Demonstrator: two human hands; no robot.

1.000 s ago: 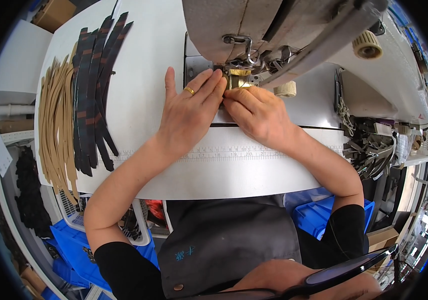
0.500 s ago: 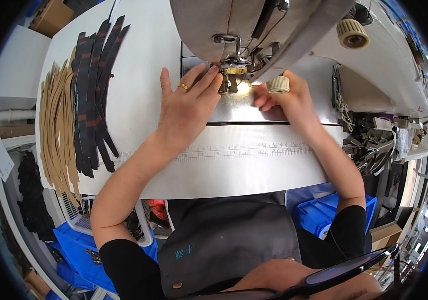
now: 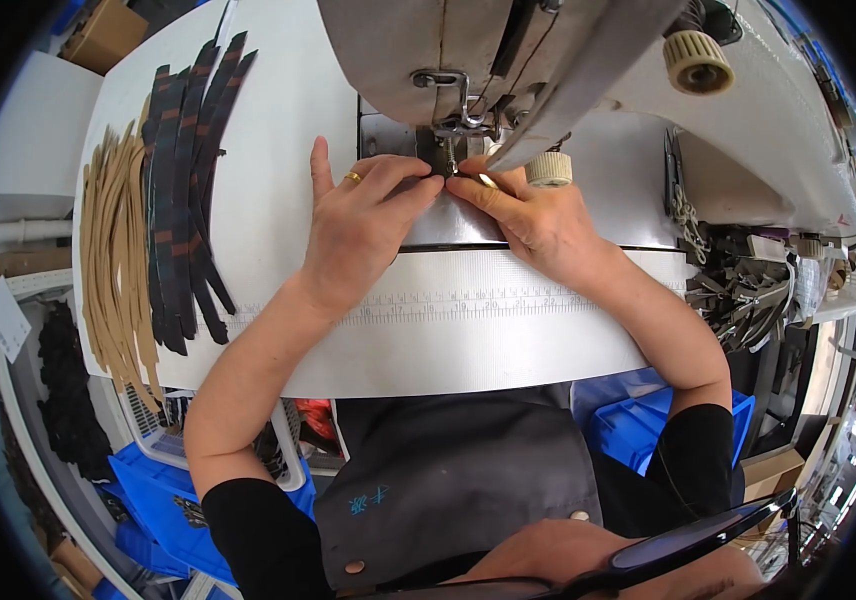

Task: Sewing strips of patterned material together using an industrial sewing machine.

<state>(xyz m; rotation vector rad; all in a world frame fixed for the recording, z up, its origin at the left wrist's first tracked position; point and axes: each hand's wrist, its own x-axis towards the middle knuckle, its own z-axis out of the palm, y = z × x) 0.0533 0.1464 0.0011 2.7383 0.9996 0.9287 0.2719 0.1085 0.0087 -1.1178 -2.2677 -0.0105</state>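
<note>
At left, on a white bench (image 3: 278, 130), lies a bundle of narrow tan strips (image 3: 113, 260), with wider dark strips (image 3: 183, 200) just beside it. Left of centre, the left hand (image 3: 353, 235) reaches up the frame, thumb splayed out, the other fingers bent, their tips gathered near the needle. At upper centre, below the head of a pale sewing machine (image 3: 398, 50), sits a small dark piece (image 3: 432, 150), mostly hidden by the left fingers. It looks light, thin and pliable, likely to shift or curl, so it is probably best held flat by its edges, clear of the needle. Right of centre, the right hand (image 3: 548, 225) curls in, fingertips almost meeting the left's. I cannot tell whether either hand pinches or merely presses. At far right is a heap of dark scraps (image 3: 748, 305).
</note>
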